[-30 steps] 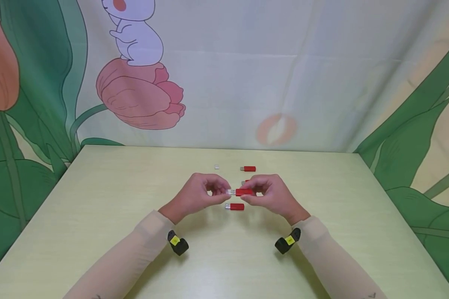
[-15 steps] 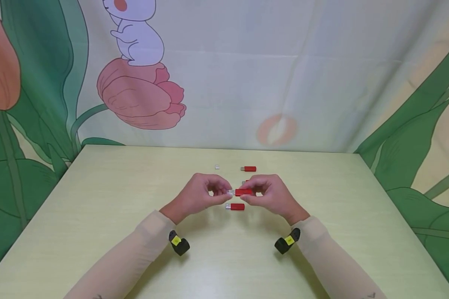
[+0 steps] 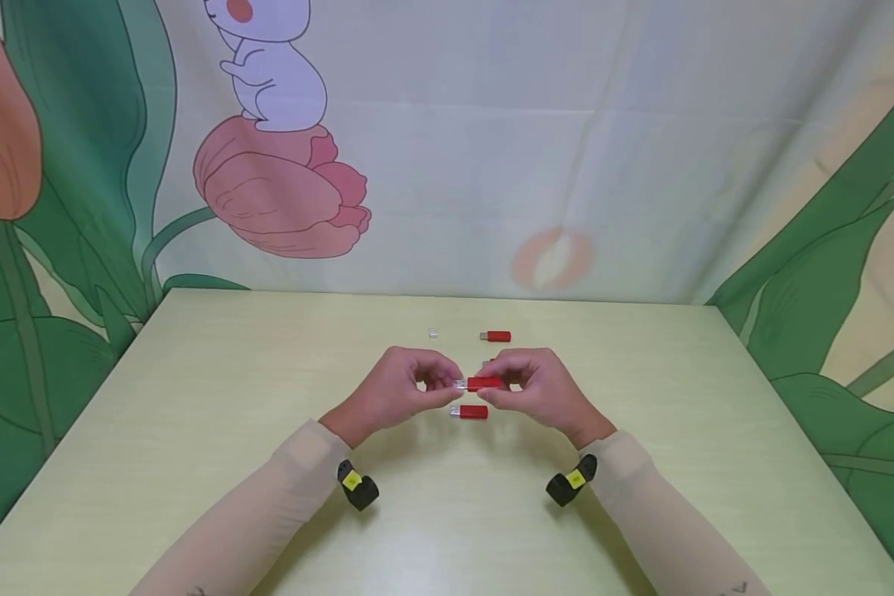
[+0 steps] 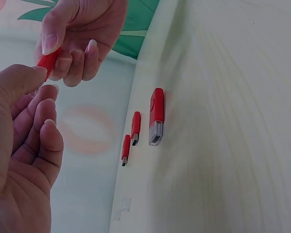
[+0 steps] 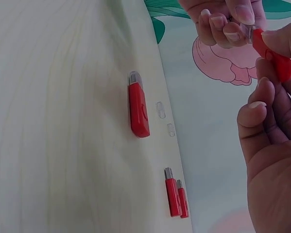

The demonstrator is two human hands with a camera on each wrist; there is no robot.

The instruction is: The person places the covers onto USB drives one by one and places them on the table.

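A printed fabric backdrop (image 3: 492, 149) with a pink tulip, broad green leaves and a white cartoon animal hangs behind the scene. In front of it lies the pale yellow-green wood-grain tabletop (image 3: 194, 430), which carries everything else.

Two forearms in light beige sleeves (image 3: 268, 505) come in from the near edge, each with a small black wrist camera with a yellow tag (image 3: 358, 488) strapped under the wrist.

The left hand (image 3: 402, 389) and the right hand (image 3: 536, 387) meet above the middle of the tabletop. The right hand has its thumb and curled fingers pinched round the red plastic body of a USB flash drive (image 3: 484, 383), held level between the hands and clear of the tabletop. The left hand has its fingertips curled and closed on the clear transparent end of that drive (image 3: 459, 383); whether this clear piece is fully seated on the plug cannot be told.

Just below the hands a second red flash drive with a bare metal plug (image 3: 469, 411) lies flat. A third red flash drive (image 3: 497, 336) lies farther back, and a fourth red drive (image 4: 135, 128) lies between them, mostly hidden behind the right hand in the head view. Left of the far drive rests a small loose clear plastic cap (image 3: 433, 333).
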